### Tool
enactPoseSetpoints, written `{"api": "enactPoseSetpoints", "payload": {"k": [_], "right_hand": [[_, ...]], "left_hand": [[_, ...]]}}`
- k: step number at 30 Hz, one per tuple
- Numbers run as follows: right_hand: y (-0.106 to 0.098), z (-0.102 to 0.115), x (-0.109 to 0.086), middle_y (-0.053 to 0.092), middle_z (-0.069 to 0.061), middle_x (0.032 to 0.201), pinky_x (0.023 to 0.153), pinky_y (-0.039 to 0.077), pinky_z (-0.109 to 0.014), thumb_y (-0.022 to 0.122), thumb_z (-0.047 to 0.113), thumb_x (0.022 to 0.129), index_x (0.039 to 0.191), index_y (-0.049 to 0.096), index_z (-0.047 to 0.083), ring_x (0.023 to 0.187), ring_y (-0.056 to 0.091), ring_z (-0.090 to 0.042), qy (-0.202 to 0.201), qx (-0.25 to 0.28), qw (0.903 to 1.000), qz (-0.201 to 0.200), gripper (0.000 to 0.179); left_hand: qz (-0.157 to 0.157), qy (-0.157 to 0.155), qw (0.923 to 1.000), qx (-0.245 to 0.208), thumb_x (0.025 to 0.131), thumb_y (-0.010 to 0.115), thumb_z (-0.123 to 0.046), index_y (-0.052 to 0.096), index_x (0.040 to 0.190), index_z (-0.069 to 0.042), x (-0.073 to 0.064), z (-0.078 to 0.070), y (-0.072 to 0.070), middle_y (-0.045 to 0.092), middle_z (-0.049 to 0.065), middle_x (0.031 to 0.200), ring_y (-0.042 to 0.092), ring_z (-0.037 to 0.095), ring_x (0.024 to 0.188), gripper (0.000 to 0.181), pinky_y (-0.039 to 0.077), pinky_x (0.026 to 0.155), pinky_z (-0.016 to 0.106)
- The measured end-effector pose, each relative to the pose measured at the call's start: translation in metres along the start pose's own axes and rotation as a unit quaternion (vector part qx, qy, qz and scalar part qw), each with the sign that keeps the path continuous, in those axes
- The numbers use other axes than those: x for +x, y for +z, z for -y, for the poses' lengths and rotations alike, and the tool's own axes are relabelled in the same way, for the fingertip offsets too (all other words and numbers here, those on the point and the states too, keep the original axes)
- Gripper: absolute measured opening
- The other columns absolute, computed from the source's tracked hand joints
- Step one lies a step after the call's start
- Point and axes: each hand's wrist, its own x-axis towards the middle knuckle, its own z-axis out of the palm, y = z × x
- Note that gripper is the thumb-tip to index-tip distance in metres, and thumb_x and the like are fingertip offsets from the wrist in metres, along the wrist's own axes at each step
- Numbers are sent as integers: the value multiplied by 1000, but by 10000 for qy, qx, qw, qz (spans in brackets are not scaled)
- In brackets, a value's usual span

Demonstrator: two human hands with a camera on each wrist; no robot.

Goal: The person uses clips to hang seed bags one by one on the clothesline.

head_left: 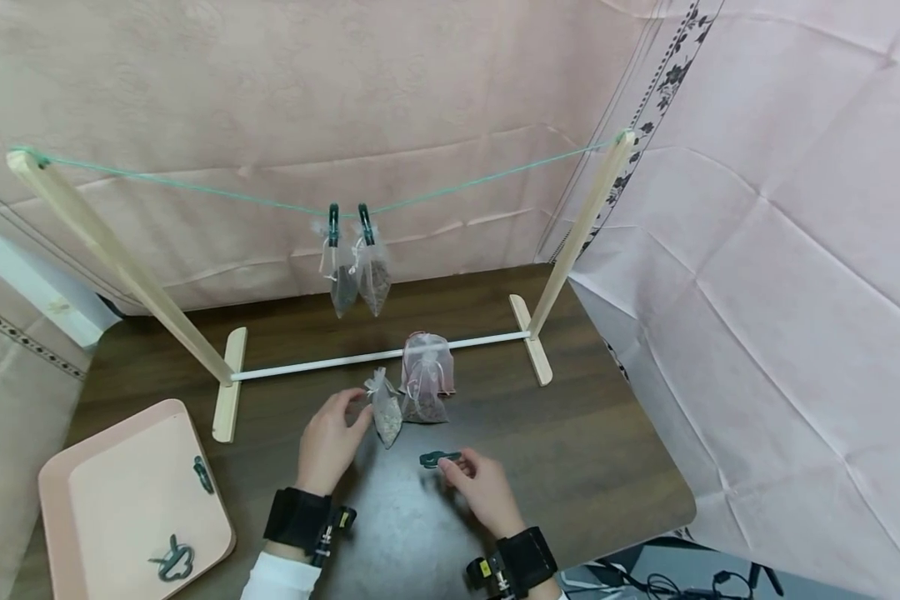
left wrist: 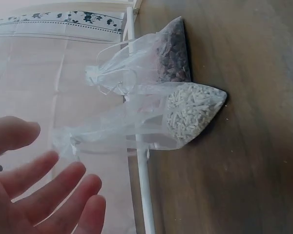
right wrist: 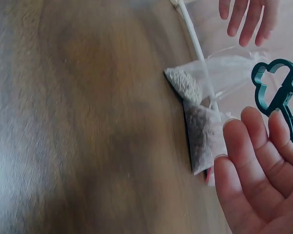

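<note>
Table [head_left: 615, 454]: brown wood grain, rounded near right corner, grey sheen in the middle around the hands. A few pale specks on it by the bags, per left wrist view.

Pink cloth [head_left: 307, 92] hangs as the back wall, creased, down to the table's far edge. Side cloth [head_left: 780, 250] on the right, paler, sharp fold lines, black floral border [head_left: 671, 79] near the corner. Left side: more cloth with a dotted strip. Bottom right, below table level: black cables [head_left: 660, 583] over a grey-blue surface.

Rack on table: left post [head_left: 120, 262] and right post [head_left: 581, 233] lean outward in head view, each on a flat wooden foot, white bar [head_left: 307, 367] between. Green line [head_left: 457, 189] joins the tops and sags mid-span. Two mesh bags [head_left: 375, 283] hang at the sag, side by side, one dark green clip each.

Tray [head_left: 58, 475], pink, rounded corners, left front of table. Two clips inside: one near its right wall, one near the front.

Right hand [head_left: 486, 493]: thumb and fingers pinch a green peg [head_left: 429, 459], held in front of the standing bags. Left hand [head_left: 328, 447]: fingers spread, grip wide, holding nothing, fingertips near the top of the pale bag [head_left: 387, 414]. That bag stands on the table beside the dark bag [head_left: 423, 404]; a reddish one is partly hidden behind. Black straps on both wrists.
</note>
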Motion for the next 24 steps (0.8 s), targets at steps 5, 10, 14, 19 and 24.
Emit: {"api": "enactPoseSetpoints", "payload": {"k": [5, 10, 14, 19, 24], "right_hand": [[-4, -7, -2, 65, -6, 81, 58, 42, -28, 49, 54, 84, 89, 61, 18, 75, 60, -26, 66, -118, 9998, -135, 38], [-7, -7, -3, 65, -4, 79, 57, 40, -28, 48, 55, 84, 86, 61, 19, 69, 58, -19, 176, -274, 9993, -189, 39], [-5, -5, -2, 65, -2, 77, 56, 40, -28, 48, 56, 83, 86, 61, 20, 66, 56, -15, 177, -374, 9990, -191, 39], [-1, 1, 2, 65, -4, 78, 58, 42, -28, 49, 54, 84, 88, 62, 20, 71, 60, -22, -22, -177, 9997, -181, 37], [3, 6, 5, 66, -8, 78, 58, 44, -29, 52, 48, 86, 88, 63, 17, 73, 62, -26, -148, 148, 9997, -92, 33]], "left_hand": [[35, -10, 10000, 4, 84, 59, -36, 56, 116, -19, 4, -3, 2, 58, 3, 104, 56, 20, 90, 36, 44, 65, 38], [54, 35, 10000, -24, 84, 59, -34, 55, 117, -18, 3, -7, 7, 57, 3, 106, 55, 20, 90, 36, 44, 65, 38], [311, 123, 9993, -154, 84, 60, -35, 57, 115, -19, -7, -13, 15, 56, 0, 106, 56, 19, 89, 35, 45, 66, 37], [1185, 723, 9893, -450, 84, 56, -47, 58, 114, -24, -22, -20, 28, 57, -9, 101, 57, 10, 85, 37, 46, 67, 32], [1950, 1302, 9674, -954, 84, 50, -53, 58, 113, -29, -33, -24, 33, 58, -12, 96, 56, 1, 76, 39, 46, 64, 25]]}}
